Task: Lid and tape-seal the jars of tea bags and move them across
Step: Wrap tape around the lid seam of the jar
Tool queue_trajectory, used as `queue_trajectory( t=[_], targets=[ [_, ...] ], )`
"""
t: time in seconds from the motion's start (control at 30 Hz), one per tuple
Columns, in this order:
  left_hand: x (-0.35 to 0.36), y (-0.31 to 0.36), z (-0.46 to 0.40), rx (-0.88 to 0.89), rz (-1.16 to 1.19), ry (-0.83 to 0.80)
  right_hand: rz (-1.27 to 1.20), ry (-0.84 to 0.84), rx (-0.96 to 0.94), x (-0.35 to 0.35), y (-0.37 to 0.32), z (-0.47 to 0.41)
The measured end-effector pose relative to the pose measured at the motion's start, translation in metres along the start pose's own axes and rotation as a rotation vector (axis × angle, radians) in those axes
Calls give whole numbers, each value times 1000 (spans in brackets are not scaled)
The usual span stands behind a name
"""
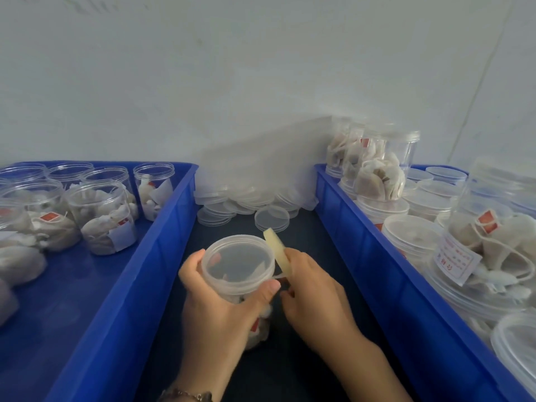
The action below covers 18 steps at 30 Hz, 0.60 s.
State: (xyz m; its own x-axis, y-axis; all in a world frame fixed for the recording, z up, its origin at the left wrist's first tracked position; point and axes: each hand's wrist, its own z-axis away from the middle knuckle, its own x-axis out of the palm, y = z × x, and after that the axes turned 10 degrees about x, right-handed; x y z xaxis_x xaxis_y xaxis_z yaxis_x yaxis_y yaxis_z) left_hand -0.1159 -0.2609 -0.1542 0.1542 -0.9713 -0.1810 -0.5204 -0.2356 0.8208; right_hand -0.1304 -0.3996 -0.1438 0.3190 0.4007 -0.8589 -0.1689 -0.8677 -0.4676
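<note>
My left hand grips a clear jar of tea bags with a translucent lid on it, held over the dark table between two bins. My right hand holds a yellowish roll of clear tape right beside the lid's right edge. A thin strip of tape runs from the roll to the lid's rim, near my left thumb. Several open jars of tea bags stand in the left blue bin. Lidded jars fill the right blue bin, some lying on top of others.
A heap of loose translucent lids lies on the dark table against the white wall, between the bins. One single lid sits nearest to my hands. A bracelet shows on my left wrist.
</note>
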Motion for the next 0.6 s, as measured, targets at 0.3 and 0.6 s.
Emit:
queue_trajectory(
  t=[0.3,0.6],
  targets=[
    [-8,-11,-13,12,25,49,-89,29,-50,-9,8,1],
    [-17,-3,-14,100,-118,-87,3,190,40,-15,21,-3]
  ],
)
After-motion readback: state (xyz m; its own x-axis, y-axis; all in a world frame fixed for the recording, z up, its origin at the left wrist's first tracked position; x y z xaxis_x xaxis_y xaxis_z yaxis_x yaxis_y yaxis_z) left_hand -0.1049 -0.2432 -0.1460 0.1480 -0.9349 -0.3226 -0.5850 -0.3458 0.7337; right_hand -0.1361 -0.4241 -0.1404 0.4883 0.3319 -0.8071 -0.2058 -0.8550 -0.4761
